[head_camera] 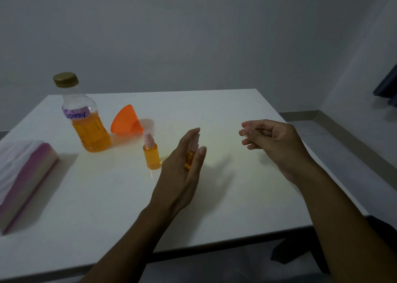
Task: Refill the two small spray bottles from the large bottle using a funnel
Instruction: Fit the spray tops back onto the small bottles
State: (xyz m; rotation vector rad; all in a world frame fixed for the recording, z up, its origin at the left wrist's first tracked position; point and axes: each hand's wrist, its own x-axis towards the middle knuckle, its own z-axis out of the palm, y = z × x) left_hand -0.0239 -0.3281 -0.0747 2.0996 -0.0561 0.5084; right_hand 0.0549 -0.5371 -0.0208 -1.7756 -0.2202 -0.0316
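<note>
The large clear bottle [86,121], labelled "Spray", has a gold cap on and is about half full of orange liquid; it stands at the back left of the white table [225,207]. The orange funnel [125,120] lies on its side just right of it. One small spray bottle [151,153] with a pink head stands upright, full of orange liquid. The second small spray bottle [190,160] stands between the thumb and straight fingers of my left hand [182,171], mostly hidden. My right hand [272,140] hovers to the right, fingertips pinching what looks like a small clear cap [245,132].
A pink-and-white tissue pack [23,175] lies at the table's left edge. The table's near edge runs below my forearms, and its right edge drops to a grey floor. A dark curtain [388,89] hangs at the far right.
</note>
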